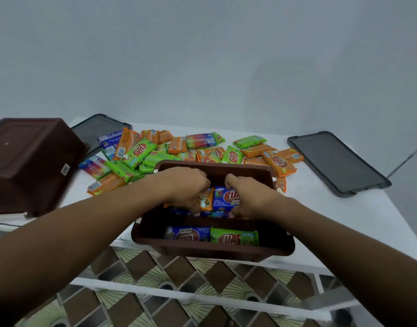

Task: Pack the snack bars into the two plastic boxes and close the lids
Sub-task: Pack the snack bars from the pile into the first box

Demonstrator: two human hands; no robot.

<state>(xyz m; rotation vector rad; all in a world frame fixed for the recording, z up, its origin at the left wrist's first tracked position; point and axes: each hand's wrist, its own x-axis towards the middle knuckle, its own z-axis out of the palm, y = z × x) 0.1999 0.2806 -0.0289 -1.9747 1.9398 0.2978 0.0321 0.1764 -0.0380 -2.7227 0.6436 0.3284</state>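
Head view shows me, inside the box [214, 252], the left hand [188, 190] curled round an orange bar [206, 200] and the right hand [247, 199] gripping a blue bar [226, 198]; I judge them light, slippery-wrapped and best pinched across the long edges.

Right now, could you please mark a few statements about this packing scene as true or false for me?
1. The left hand grips an orange bar inside the open box. True.
2. The right hand is empty. False: it holds a blue bar.
3. The second box stands upright and full. False: it lies overturned, with its base showing.
4. The left lid and the right lid are both off the boxes. True.
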